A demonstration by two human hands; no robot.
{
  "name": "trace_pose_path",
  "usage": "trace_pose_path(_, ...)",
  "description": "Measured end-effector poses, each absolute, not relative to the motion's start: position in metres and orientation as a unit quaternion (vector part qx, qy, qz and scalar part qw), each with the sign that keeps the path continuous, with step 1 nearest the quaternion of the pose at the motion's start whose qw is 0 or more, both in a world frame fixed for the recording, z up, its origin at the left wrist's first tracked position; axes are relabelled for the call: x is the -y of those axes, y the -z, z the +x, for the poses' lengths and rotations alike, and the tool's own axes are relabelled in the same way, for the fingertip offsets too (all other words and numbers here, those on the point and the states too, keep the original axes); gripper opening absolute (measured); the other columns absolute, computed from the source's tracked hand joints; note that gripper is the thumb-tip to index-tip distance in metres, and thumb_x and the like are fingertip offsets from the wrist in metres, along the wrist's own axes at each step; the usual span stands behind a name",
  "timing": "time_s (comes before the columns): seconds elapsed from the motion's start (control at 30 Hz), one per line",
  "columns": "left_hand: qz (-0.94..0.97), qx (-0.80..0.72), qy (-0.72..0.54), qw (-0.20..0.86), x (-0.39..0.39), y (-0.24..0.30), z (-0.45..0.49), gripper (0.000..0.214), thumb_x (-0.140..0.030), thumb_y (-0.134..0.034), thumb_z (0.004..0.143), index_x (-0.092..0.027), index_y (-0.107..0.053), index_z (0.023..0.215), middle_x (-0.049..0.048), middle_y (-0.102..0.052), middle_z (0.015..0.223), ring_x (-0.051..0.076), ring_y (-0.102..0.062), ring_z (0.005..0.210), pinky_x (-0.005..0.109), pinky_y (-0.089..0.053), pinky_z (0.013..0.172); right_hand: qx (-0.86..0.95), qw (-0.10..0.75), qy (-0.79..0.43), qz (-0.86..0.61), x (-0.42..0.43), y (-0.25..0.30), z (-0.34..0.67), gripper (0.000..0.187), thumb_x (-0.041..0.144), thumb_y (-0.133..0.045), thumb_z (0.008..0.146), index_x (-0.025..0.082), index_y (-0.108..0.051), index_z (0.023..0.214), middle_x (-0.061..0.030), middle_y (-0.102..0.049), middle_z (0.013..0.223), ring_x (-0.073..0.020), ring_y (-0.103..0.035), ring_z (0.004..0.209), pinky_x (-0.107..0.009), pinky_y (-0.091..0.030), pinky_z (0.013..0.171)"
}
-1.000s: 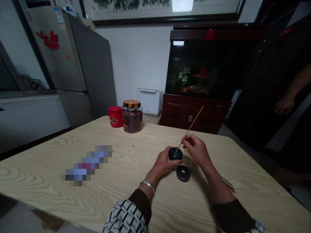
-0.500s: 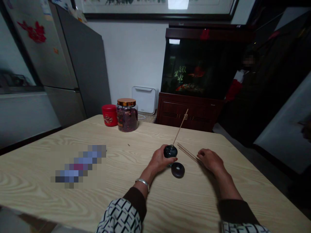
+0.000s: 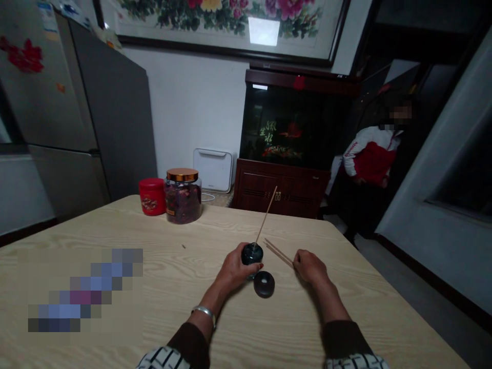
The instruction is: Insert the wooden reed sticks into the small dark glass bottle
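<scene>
My left hand (image 3: pixel 236 267) is wrapped round a small dark glass diffuser bottle (image 3: pixel 251 254) that is upright on the table. One thin reed stick (image 3: pixel 266 215) stands in the bottle's neck, leaning right. Just in front of the bottle lies a dark round cap with a hole in its middle (image 3: pixel 264 290). To the right, my right hand (image 3: pixel 310 265) is closed on a few thin reed sticks (image 3: pixel 280 251), whose free ends point left toward the bottle without touching it. How many sticks it holds I cannot make out.
On the wooden table (image 3: pixel 215 328) stand a red canister (image 3: pixel 152 197) and a copper-lidded jar (image 3: pixel 183 201) at the far left. A blurred blue object (image 3: pixel 82 297) lies front left. A person in a red and white jacket (image 3: pixel 372 159) stands beyond, right of the fish tank (image 3: pixel 288 128).
The view has tilted up and shifted right, so the table's things appear lower and further left. The other person shows more fully. Both hands keep their holds.
</scene>
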State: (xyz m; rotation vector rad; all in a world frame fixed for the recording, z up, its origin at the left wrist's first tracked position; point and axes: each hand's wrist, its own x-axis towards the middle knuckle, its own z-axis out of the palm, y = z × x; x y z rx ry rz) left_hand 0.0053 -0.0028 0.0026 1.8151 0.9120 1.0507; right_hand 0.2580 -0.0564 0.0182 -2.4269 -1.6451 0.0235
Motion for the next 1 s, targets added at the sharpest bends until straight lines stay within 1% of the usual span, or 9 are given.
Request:
trace_pose_path(0.13, 0.724, -0.36, -0.417, 0.415, 0.003, -0.003, 0.005, 0.051, -0.034, -0.078, 0.067, -0.016, -0.062, 0.113, 0.0068, -0.071, 0.097, 0.022, -0.065, 0.088, 0.03, -0.05, 0.079, 0.562, 0.114, -0.003, -0.819, 0.057, -0.019, 0.254, 0.018, 0.02, -0.049, 0.088, 0.021, -0.066, 0.089, -0.0099, -0.073, 0.096, -0.0205, -0.067, 0.089, -0.027, -0.038, 0.066)
trace_pose_path(0.23, 0.727, -0.351, -0.414, 0.42, 0.003, -0.004, 0.005, 0.049, -0.033, -0.076, 0.069, -0.016, -0.062, 0.112, 0.0063, -0.071, 0.097, 0.022, -0.065, 0.088, 0.03, -0.05, 0.08, 0.568, 0.177, -0.003, -0.804, 0.059, -0.025, 0.252, 0.019, 0.019, -0.05, 0.086, 0.022, -0.066, 0.097, -0.0076, -0.073, 0.096, -0.0202, -0.066, 0.09, -0.028, -0.041, 0.072)
trace_pose_path(0.3, 0.727, -0.349, -0.415, 0.422, 0.003, -0.004, 0.005, 0.049, -0.033, -0.076, 0.069, -0.016, -0.062, 0.112, 0.0061, -0.071, 0.097, 0.023, -0.065, 0.088, 0.031, -0.05, 0.081, 0.568, 0.27, 0.004, -0.777, 0.06, -0.033, 0.251, 0.021, 0.02, -0.049, 0.086, 0.022, -0.067, 0.098, -0.0081, -0.071, 0.098, -0.0218, -0.065, 0.092, -0.03, -0.043, 0.077)
trace_pose_path(0.4, 0.725, -0.344, -0.42, 0.423, 0.004, -0.005, 0.005, 0.048, -0.032, -0.076, 0.069, -0.016, -0.062, 0.112, 0.0065, -0.072, 0.097, 0.023, -0.066, 0.089, 0.031, -0.05, 0.081, 0.553, 0.481, -0.032, -0.68, 0.062, -0.049, 0.248, 0.016, 0.027, -0.054, 0.084, 0.024, -0.069, 0.09, -0.0079, -0.07, 0.099, -0.0245, -0.064, 0.095, -0.034, -0.047, 0.083)
trace_pose_path(0.5, 0.722, -0.349, -0.421, 0.424, 0.005, -0.005, 0.004, 0.049, -0.031, -0.077, 0.068, -0.015, -0.063, 0.112, 0.007, -0.072, 0.097, 0.023, -0.066, 0.089, 0.031, -0.05, 0.08, 0.509, 0.618, -0.104, -0.59, 0.063, -0.064, 0.241, 0.021, 0.04, -0.056, 0.085, 0.025, -0.067, 0.094, -0.0062, -0.069, 0.092, -0.0235, -0.064, 0.086, -0.033, -0.05, 0.07)
trace_pose_path(0.63, 0.719, -0.364, -0.419, 0.419, 0.006, -0.004, 0.004, 0.05, -0.032, -0.079, 0.066, -0.016, -0.063, 0.111, 0.0063, -0.071, 0.096, 0.021, -0.065, 0.088, 0.029, -0.05, 0.078, 0.418, 0.754, -0.213, -0.46, 0.065, -0.08, 0.224, 0.029, 0.045, -0.071, 0.075, 0.022, -0.065, 0.092, -0.0037, -0.065, 0.088, -0.0156, -0.06, 0.071, -0.025, -0.043, 0.053)
trace_pose_path(0.7, 0.718, -0.365, -0.418, 0.42, 0.004, -0.002, 0.004, 0.051, -0.033, -0.08, 0.066, -0.017, -0.063, 0.111, 0.0059, -0.071, 0.097, 0.021, -0.065, 0.088, 0.028, -0.05, 0.077, 0.4, 0.781, -0.235, -0.418, 0.063, -0.086, 0.212, 0.028, 0.041, -0.076, 0.071, 0.021, -0.066, 0.089, -0.0027, -0.064, 0.087, -0.0134, -0.058, 0.07, -0.023, -0.042, 0.052)
trace_pose_path(0.8, 0.72, -0.365, -0.416, 0.42, 0.002, 0.0, 0.004, 0.052, -0.033, -0.081, 0.066, -0.017, -0.062, 0.112, 0.0054, -0.071, 0.096, 0.02, -0.065, 0.087, 0.027, -0.049, 0.076, 0.419, 0.781, -0.203, -0.416, 0.057, -0.094, 0.193, 0.027, 0.039, -0.074, 0.074, 0.02, -0.067, 0.091, -0.0026, -0.063, 0.086, -0.0128, -0.057, 0.072, -0.023, -0.042, 0.055)
trace_pose_path(1.0, 0.721, -0.372, -0.418, 0.409, 0.001, 0.002, 0.004, 0.055, -0.037, -0.082, 0.064, -0.017, -0.062, 0.111, 0.0053, -0.071, 0.095, 0.02, -0.064, 0.086, 0.028, -0.048, 0.077, 0.517, 0.714, -0.119, -0.457, 0.041, -0.098, 0.169, 0.024, 0.039, -0.065, 0.084, 0.019, -0.067, 0.096, -0.0036, -0.066, 0.089, -0.0136, -0.056, 0.074, -0.024, -0.042, 0.059)
